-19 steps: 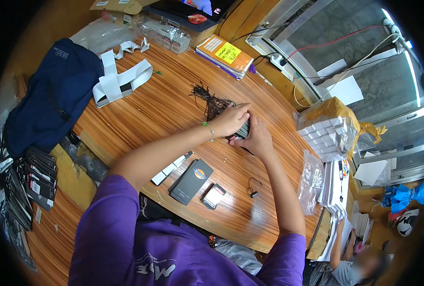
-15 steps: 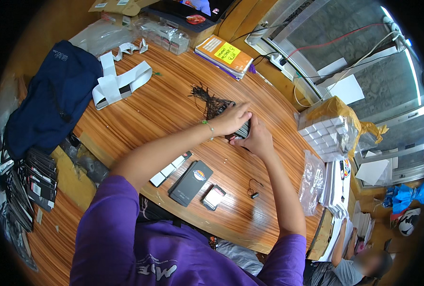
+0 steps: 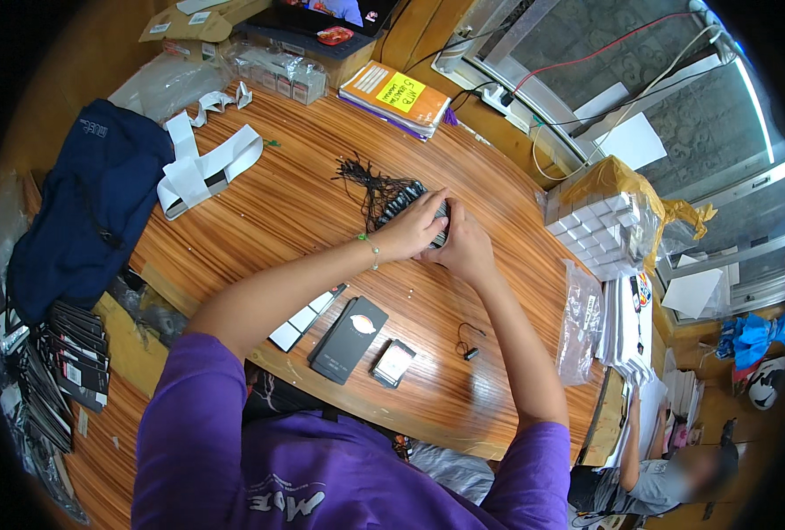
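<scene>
Near the table's middle, a tight bundle of dark tag strings [image 3: 400,201] with small pale ends lies on the wood, its loose black cords [image 3: 363,181] fanning to the far left. My left hand [image 3: 413,231] curves over its near side, fingers together. From the right, my right hand [image 3: 463,247] presses against it with the thumb below; both hands touch. My palms cover much of the bundle. Closer to me lie a stack of black cards [image 3: 344,344], a smaller stack of tags [image 3: 393,363] and white-and-black labels [image 3: 302,320]. A single black string tag [image 3: 470,352] rests beside my right forearm.
A navy cloth bag [image 3: 88,212] and white strips [image 3: 211,168] occupy the left. Notebooks [image 3: 395,95] sit at the back. Wrapped small white boxes [image 3: 596,225], a clear plastic bag [image 3: 580,322] and paper stacks [image 3: 624,331] line the right. Another person [image 3: 666,486] sits at lower right.
The view has shifted slightly. My left fingers have come down lower over the bundle, and more of its pale ends show. Both hands stay around it.
</scene>
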`<state>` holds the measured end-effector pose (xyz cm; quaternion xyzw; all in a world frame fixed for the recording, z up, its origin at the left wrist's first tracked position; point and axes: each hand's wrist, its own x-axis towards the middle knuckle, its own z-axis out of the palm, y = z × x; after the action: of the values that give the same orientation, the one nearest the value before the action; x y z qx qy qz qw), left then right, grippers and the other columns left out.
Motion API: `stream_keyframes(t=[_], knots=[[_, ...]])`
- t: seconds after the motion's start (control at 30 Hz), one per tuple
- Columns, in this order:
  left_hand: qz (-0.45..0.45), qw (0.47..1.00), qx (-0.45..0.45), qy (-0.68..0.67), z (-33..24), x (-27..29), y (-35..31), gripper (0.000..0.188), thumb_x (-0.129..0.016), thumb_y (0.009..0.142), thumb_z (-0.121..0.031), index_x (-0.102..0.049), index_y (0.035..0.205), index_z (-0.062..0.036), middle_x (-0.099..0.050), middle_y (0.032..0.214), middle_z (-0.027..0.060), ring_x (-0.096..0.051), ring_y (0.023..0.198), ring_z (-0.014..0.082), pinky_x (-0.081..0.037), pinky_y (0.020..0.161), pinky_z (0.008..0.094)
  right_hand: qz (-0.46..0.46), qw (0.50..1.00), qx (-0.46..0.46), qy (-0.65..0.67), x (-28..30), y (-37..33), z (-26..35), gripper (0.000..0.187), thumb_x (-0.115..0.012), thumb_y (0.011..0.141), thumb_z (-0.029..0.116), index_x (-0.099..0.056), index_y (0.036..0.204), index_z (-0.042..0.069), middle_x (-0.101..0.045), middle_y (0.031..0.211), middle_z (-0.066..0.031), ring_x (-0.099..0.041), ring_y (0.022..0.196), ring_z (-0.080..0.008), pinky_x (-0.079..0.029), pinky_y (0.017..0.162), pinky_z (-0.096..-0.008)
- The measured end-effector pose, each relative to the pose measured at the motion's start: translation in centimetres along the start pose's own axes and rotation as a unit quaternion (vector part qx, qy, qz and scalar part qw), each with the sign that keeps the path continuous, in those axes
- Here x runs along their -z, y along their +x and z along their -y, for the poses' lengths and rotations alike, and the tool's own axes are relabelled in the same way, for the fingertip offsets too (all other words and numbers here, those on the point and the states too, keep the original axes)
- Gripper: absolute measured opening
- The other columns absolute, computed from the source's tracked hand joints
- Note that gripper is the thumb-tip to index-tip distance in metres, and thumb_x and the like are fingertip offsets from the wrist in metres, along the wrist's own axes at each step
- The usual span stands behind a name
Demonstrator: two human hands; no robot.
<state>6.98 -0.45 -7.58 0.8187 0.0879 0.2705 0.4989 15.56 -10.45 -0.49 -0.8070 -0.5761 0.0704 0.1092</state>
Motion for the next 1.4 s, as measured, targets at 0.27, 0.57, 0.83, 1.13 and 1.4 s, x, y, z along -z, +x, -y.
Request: stream_keyframes(t=[0.27, 0.57, 0.83, 1.13, 1.4], knots=[[0.016, 1.0, -0.005, 0.001, -0.1, 0.4, 0.5, 0.053, -0.044, 0.09, -0.022, -0.024, 0.133, 0.0038, -0.031, 0.134, 0.023, -0.031, 0.125, 0.0315, -0.027, 0.102, 0.0348, -0.044, 0.998, 0.01, -0.032, -0.3, -0.3, -0.7, 0.086, -0.08, 0.05, 0.04, -0.041, 0.117, 0.002, -0.058, 0.101, -0.0173, -0.055, 0.097, -0.0313, -0.045, 0.081, -0.0387], [0.06, 0.983, 0.053, -0.166, -1.4, 2.7, 0.7, 0.067, -0.04, 0.092, -0.038, -0.012, 0.137, 0.0037, -0.017, 0.142, 0.0222, -0.017, 0.133, 0.0273, -0.016, 0.107, 0.0329, -0.012, 1.0, -0.016, 0.002, 0.5, -0.4, 0.0, 0.079, -0.08, 0.051, 0.036, -0.044, 0.112, 0.001, -0.058, 0.1, -0.018, -0.055, 0.096, -0.0316, -0.046, 0.079, -0.0398], [0.052, 0.948, 0.12, -0.291, -1.1, 2.0, 0.4, 0.072, -0.036, 0.091, -0.044, -0.009, 0.138, 0.004, -0.01, 0.145, 0.0175, -0.01, 0.134, 0.0219, -0.009, 0.108, 0.0306, -0.02, 0.999, 0.034, -0.015, -0.4, 0.2, -0.8, 0.08, -0.078, 0.053, 0.038, -0.043, 0.114, 0.0, -0.055, 0.105, -0.0186, -0.053, 0.097, -0.0321, -0.045, 0.08, -0.0393], [0.09, 0.95, 0.126, -0.272, -1.7, 1.8, -0.1, 0.069, -0.044, 0.09, -0.025, -0.002, 0.138, 0.0018, -0.003, 0.146, 0.0163, -0.003, 0.135, 0.0201, -0.008, 0.108, 0.0293, -0.05, 0.997, 0.043, -0.026, -0.9, 0.1, -1.4, 0.087, -0.077, 0.053, 0.04, -0.04, 0.119, -0.001, -0.055, 0.105, -0.0212, -0.054, 0.097, -0.0336, -0.045, 0.079, -0.0394], [0.118, 0.97, 0.064, -0.201, 0.1, 1.7, -0.3, 0.069, -0.045, 0.089, -0.013, 0.0, 0.138, 0.0014, 0.0, 0.146, 0.0161, 0.0, 0.135, 0.0206, -0.006, 0.108, 0.0294, -0.038, 0.999, 0.031, -0.021, -0.7, 0.0, -1.1, 0.087, -0.077, 0.052, 0.042, -0.04, 0.119, -0.001, -0.055, 0.106, -0.0201, -0.054, 0.097, -0.0337, -0.045, 0.079, -0.0392]])
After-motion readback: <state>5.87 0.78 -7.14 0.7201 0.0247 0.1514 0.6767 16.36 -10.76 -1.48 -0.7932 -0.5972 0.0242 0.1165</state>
